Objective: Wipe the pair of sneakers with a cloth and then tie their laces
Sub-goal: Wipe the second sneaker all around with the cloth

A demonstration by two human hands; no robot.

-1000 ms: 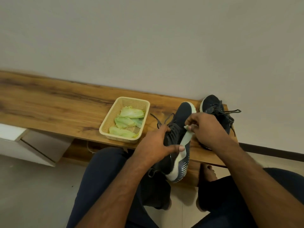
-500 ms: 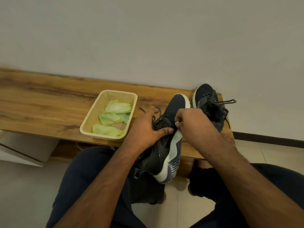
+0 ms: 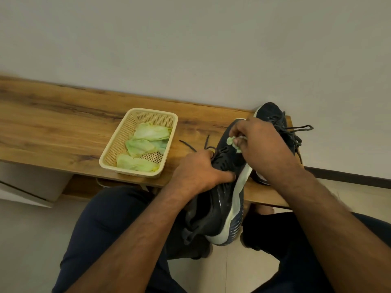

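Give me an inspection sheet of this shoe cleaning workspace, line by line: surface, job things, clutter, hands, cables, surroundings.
Surface: long wooden bench against the wall.
Job's things: dark sneaker with pale sole tilted on its side, laces untied; second dark sneaker behind it on the bench, laces loose; small pale green cloth.
Clutter: beige plastic mesh basket holding more green cloths.
Hands: left hand grips the tilted sneaker; right hand pinches the cloth against it.
Cables: nothing seen.
Surroundings: plain grey wall, tiled floor.

The right hand (image 3: pixel 260 144) hides most of the cloth (image 3: pixel 232 142) and the far sneaker's (image 3: pixel 273 112) middle.
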